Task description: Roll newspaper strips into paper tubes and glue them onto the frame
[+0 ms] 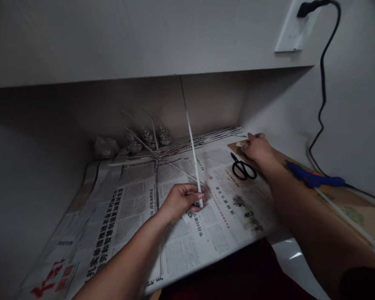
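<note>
My left hand (187,198) pinches the lower end of a long rolled-paper stick (193,154), which stands nearly upright over the newspaper. A star of crossed paper sticks (156,155) lies just beyond that hand, and one of its arms runs toward my fingers. At the far right, my right hand (256,146) is closed low over the edge of a cardboard sheet (279,156), by the ends of a bundle of thin paper sticks (215,136). A small white bit shows at its fingertips; whether it is held I cannot make out. Black-handled scissors (243,168) lie beside that hand.
Newspaper (137,233) covers the work surface. Several woven paper cones (148,137) and a crumpled pale bag (105,146) stand at the back. A blue glue gun (314,177) lies on the cardboard at right, its black cord (322,83) rising to a wall outlet (295,29). A ledge (143,41) overhangs the back.
</note>
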Available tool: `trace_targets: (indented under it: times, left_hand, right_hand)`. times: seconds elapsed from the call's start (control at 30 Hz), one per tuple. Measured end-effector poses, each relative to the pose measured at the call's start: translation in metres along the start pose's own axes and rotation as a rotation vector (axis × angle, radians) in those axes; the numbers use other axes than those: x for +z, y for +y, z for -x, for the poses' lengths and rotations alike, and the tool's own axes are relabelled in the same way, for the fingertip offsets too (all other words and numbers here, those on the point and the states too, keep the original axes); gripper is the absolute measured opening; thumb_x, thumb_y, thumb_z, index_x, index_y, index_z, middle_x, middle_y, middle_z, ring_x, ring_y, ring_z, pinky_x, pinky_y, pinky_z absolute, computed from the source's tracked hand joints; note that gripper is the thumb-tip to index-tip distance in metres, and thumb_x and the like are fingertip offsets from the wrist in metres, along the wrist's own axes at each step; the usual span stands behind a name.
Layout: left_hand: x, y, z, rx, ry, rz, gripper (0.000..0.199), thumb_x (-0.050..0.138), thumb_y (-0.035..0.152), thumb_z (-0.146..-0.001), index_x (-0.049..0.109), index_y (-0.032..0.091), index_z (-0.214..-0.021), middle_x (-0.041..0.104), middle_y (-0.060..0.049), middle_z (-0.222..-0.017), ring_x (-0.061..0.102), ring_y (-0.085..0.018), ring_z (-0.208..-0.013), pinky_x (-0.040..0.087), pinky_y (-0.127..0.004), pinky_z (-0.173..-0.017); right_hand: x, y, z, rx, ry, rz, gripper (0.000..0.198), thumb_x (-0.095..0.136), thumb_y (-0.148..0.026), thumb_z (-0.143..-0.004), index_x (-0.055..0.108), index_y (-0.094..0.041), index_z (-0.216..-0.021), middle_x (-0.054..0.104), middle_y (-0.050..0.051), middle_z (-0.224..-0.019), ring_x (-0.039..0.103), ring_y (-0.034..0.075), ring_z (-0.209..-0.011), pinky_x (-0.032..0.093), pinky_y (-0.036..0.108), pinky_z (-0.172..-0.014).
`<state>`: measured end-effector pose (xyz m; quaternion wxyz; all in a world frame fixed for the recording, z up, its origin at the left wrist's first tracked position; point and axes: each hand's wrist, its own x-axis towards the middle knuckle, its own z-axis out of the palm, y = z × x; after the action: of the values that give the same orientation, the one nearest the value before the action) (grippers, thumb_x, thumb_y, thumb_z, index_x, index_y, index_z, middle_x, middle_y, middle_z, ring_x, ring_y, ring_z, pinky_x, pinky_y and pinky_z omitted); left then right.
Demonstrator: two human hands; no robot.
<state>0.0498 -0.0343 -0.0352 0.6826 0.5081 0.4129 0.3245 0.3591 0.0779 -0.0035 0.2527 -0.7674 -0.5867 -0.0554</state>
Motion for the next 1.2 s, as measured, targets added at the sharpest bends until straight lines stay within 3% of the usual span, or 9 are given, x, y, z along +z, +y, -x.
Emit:
trace_targets:
  times: [0.07, 0.27, 0.4, 0.47, 0.5, 0.67, 0.77, 0.97, 1.2]
  left_hand:
    - [0.001, 0.001, 0.001, -0.010, 0.017, 0.008, 0.039, 0.076, 0.034, -0.065, 0.069, 0.010, -0.094, 0.069, -0.009, -0.077, 0.065, -0.015, -0.067, 0.054, -0.025, -0.057]
    - [0.000, 0.001, -0.001, 0.007, 0.002, 0.014, 0.037, 0.077, 0.033, -0.063, 0.070, 0.011, -0.092, 0.069, -0.009, -0.078, 0.064, -0.014, -0.066, 0.053, -0.024, -0.056]
    - [-0.001, -0.001, -0.002, 0.013, 0.008, 0.010, 0.037, 0.077, 0.032, -0.063, 0.069, 0.009, -0.091, 0.068, -0.009, -0.077, 0.063, -0.014, -0.064, 0.054, -0.024, -0.055]
    - [-0.001, -0.001, -0.002, 0.020, 0.007, 0.004, 0.036, 0.076, 0.033, -0.064, 0.070, 0.009, -0.090, 0.068, -0.009, -0.077, 0.063, -0.014, -0.064, 0.053, -0.024, -0.055]
    - [-0.001, 0.000, -0.002, 0.024, 0.005, 0.001, 0.036, 0.076, 0.033, -0.064, 0.070, 0.010, -0.091, 0.068, -0.009, -0.077, 0.063, -0.014, -0.065, 0.053, -0.024, -0.055]
    - [-0.004, 0.000, -0.001, 0.030, 0.004, -0.012, 0.036, 0.075, 0.035, -0.066, 0.069, 0.012, -0.093, 0.069, -0.010, -0.080, 0.065, -0.016, -0.070, 0.053, -0.025, -0.058]
    - [-0.005, -0.001, -0.002, 0.033, -0.024, -0.033, 0.037, 0.074, 0.035, -0.067, 0.068, 0.012, -0.095, 0.068, -0.010, -0.081, 0.065, -0.017, -0.072, 0.053, -0.026, -0.059]
    - [-0.004, -0.002, -0.003, 0.014, -0.030, -0.102, 0.035, 0.073, 0.033, -0.068, 0.069, 0.012, -0.094, 0.067, -0.008, -0.075, 0.061, -0.013, -0.064, 0.051, -0.025, -0.058]
    - [-0.004, 0.000, -0.004, 0.055, 0.012, -0.169, 0.030, 0.073, 0.030, -0.066, 0.070, 0.012, -0.089, 0.066, -0.007, -0.073, 0.059, -0.012, -0.062, 0.050, -0.024, -0.056]
  right_hand:
    - [0.000, 0.019, -0.008, 0.025, -0.155, 0.220, 0.035, 0.048, -0.032, -0.087, 0.066, -0.009, -0.106, 0.061, 0.023, -0.105, 0.060, 0.030, -0.092, 0.040, 0.035, -0.073]
    - [0.011, 0.034, -0.011, 0.088, -0.127, 0.270, 0.049, 0.040, -0.046, -0.090, 0.069, -0.007, -0.093, 0.065, 0.024, -0.092, 0.062, 0.029, -0.085, 0.038, 0.034, -0.067]
    - [0.009, 0.011, 0.004, 0.126, 0.053, 0.210, 0.070, 0.053, -0.061, -0.077, 0.060, 0.000, -0.111, 0.056, 0.030, -0.112, 0.057, 0.035, -0.096, 0.040, 0.038, -0.073]
    - [0.006, -0.015, 0.021, -0.015, 0.185, 0.113, 0.068, 0.059, -0.054, -0.076, 0.055, -0.004, -0.121, 0.050, 0.028, -0.123, 0.050, 0.037, -0.108, 0.039, 0.041, -0.082]
    - [0.003, -0.031, 0.031, -0.117, 0.144, -0.011, 0.057, 0.055, -0.050, -0.081, 0.058, -0.008, -0.119, 0.052, 0.023, -0.123, 0.049, 0.034, -0.110, 0.038, 0.041, -0.084]
    - [0.001, -0.100, 0.081, -0.338, -0.815, -0.914, 0.048, 0.045, -0.053, -0.087, 0.068, -0.017, -0.108, 0.067, 0.008, -0.092, 0.057, 0.018, -0.081, 0.042, 0.027, -0.066]
    - [0.014, -0.111, 0.097, -0.279, -1.031, -1.199, 0.043, 0.058, -0.050, -0.081, 0.068, -0.017, -0.106, 0.064, 0.003, -0.075, 0.054, 0.011, -0.063, 0.040, 0.024, -0.058]
    - [0.035, -0.103, 0.098, -0.105, -0.920, -1.381, 0.028, 0.076, -0.040, -0.066, 0.066, -0.014, -0.073, 0.056, -0.003, -0.058, 0.048, 0.007, -0.052, 0.036, 0.021, -0.051]
    - [0.026, -0.106, 0.101, -0.231, -0.821, -1.232, 0.029, 0.073, -0.041, -0.069, 0.061, -0.015, -0.069, 0.055, -0.003, -0.057, 0.048, 0.008, -0.050, 0.035, 0.021, -0.047]
